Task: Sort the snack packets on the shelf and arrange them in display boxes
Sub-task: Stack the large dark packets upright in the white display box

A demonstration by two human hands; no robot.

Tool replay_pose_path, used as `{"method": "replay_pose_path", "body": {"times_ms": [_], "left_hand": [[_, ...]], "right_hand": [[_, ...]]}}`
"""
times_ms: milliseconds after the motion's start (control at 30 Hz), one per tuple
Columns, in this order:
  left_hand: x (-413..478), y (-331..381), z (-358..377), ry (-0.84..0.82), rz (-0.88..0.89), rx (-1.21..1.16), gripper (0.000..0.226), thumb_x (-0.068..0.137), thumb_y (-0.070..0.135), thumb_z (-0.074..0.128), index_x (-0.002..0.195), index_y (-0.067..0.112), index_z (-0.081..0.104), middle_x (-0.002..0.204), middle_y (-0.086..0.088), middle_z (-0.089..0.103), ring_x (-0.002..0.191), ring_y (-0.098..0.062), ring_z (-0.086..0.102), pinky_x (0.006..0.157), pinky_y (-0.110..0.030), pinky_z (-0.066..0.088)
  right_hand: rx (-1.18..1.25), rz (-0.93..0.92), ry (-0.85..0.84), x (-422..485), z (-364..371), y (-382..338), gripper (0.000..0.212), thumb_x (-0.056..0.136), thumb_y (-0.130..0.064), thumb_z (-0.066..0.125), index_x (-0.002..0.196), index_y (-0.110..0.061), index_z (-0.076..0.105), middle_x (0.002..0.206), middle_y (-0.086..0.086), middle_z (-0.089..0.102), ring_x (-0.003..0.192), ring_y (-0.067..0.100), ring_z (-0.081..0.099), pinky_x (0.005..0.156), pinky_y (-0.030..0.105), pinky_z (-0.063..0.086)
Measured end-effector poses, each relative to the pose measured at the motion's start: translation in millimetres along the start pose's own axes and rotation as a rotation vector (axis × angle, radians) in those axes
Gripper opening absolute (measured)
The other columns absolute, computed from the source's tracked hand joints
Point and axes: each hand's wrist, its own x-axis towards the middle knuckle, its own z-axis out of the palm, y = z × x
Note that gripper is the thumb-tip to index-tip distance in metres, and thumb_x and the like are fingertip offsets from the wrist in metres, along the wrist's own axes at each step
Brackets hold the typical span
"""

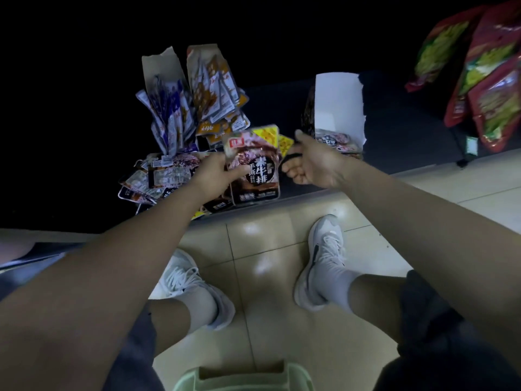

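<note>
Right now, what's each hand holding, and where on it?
Left hand grips the dark snack packet by its left edge, thumb on the front. Right hand is curled beside its right edge; whether it holds anything cannot be told.

Blurred snack packet (253,162); green plastic object (242,378) beyond bottom edge

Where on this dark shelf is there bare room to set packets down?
Bare dark shelf lies between the white cardboard display box and the red-and-green bags. Far left, loose packet piles crowd it.
</note>
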Motion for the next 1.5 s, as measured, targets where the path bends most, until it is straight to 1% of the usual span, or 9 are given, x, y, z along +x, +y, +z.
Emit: {"method": "replay_pose_path", "body": {"times_ms": [67, 167, 400, 533, 667, 900, 1167, 1367, 1500], "left_hand": [[0, 11, 0, -0.03, -0.029, -0.112, 0.07, 0.087, 0.039, 0.066, 0.136, -0.006, 0.045, 0.142, -0.022, 0.046, 0.13, -0.032, 0.046, 0.112, -0.044, 0.034], [-1, 31, 8, -0.065, -0.023, -0.242, 0.031, 0.089, 0.023, 0.067, 0.116, 0.009, 0.061, 0.117, 0.002, 0.066, 0.098, 0.004, 0.062, 0.084, -0.008, 0.045], [14, 86, 50, -0.033, 0.067, -0.233, 0.02, 0.084, 0.022, 0.073, 0.101, 0.013, 0.066, 0.097, 0.006, 0.068, 0.081, 0.007, 0.061, 0.065, -0.001, 0.043], [41, 121, 71, 0.05, 0.181, -0.204, 0.025, 0.086, 0.022, 0.072, 0.108, 0.017, 0.061, 0.103, 0.007, 0.065, 0.093, -0.004, 0.061, 0.081, -0.013, 0.047], [73, 141, 81, 0.095, 0.315, 0.056, 0.049, 0.086, 0.037, 0.064, 0.13, 0.021, 0.049, 0.128, -0.004, 0.055, 0.122, -0.021, 0.05, 0.102, -0.04, 0.043], [85, 105, 101, -0.059, 0.138, 0.307, 0.063, 0.095, 0.02, 0.057, 0.15, 0.013, 0.027, 0.153, -0.009, 0.03, 0.139, -0.025, 0.031, 0.113, -0.035, 0.029], [79, 89, 118, -0.033, 0.093, 0.131, 0.085, 0.095, 0.017, 0.057, 0.154, 0.024, -0.004, 0.158, -0.006, 0.012, 0.141, -0.018, 0.025, 0.105, -0.021, 0.02], [83, 92, 115, 0.159, 0.291, 0.171, 0.034, 0.096, 0.02, 0.057, 0.13, 0.018, 0.055, 0.116, -0.001, 0.046, 0.104, -0.016, 0.056, 0.094, -0.029, 0.046], [88, 96, 119, 0.212, 0.362, 0.197, 0.009, 0.089, 0.013, 0.066, 0.097, 0.011, 0.063, 0.101, 0.002, 0.05, 0.087, -0.019, 0.061, 0.083, -0.034, 0.053]], "right_hand": [[-0.038, -0.135, 0.061, -10, -13, -2, 0.044, 0.098, -0.054, 0.037, 0.103, -0.016, 0.057, 0.074, 0.003, 0.057, 0.061, 0.015, 0.048, 0.054, 0.026, 0.037], [-0.256, -0.282, 0.087, -23, -26, 3, 0.041, 0.085, -0.043, 0.068, 0.117, -0.021, 0.055, 0.104, 0.001, 0.063, 0.086, 0.013, 0.056, 0.066, 0.025, 0.042], [-0.271, -0.337, 0.141, -44, -66, 0, 0.047, 0.075, -0.019, 0.082, 0.113, -0.013, 0.054, 0.106, 0.009, 0.071, 0.095, 0.02, 0.07, 0.077, 0.035, 0.056], [-0.258, -0.452, 0.181, -54, -107, -22, 0.027, 0.078, -0.011, 0.078, 0.103, -0.008, 0.066, 0.094, 0.004, 0.074, 0.08, 0.013, 0.071, 0.061, 0.022, 0.054], [-0.209, -0.626, 0.29, -45, -146, -37, 0.014, 0.084, -0.005, 0.072, 0.097, -0.005, 0.067, 0.084, 0.002, 0.073, 0.076, 0.014, 0.072, 0.068, 0.026, 0.058], [-0.202, -0.673, 0.405, -19, -165, -22, 0.021, 0.086, -0.002, 0.068, 0.106, 0.003, 0.064, 0.098, 0.015, 0.071, 0.089, 0.021, 0.07, 0.086, 0.035, 0.057], [-0.24, -0.646, 0.286, 1, -150, 3, 0.025, 0.092, 0.004, 0.055, 0.089, -0.018, 0.067, 0.097, 0.007, 0.068, 0.096, 0.029, 0.065, 0.096, 0.036, 0.052], [-0.176, -0.593, 0.189, 2, -150, 3, 0.026, 0.1, 0.004, 0.04, 0.098, -0.013, 0.06, 0.105, 0.009, 0.067, 0.101, 0.019, 0.067, 0.094, 0.029, 0.053], [-0.344, -0.473, 0.268, 3, -150, 8, 0.037, 0.099, 0.006, 0.033, 0.121, -0.014, 0.056, 0.12, 0.003, 0.058, 0.11, 0.009, 0.058, 0.099, 0.022, 0.046]]}}
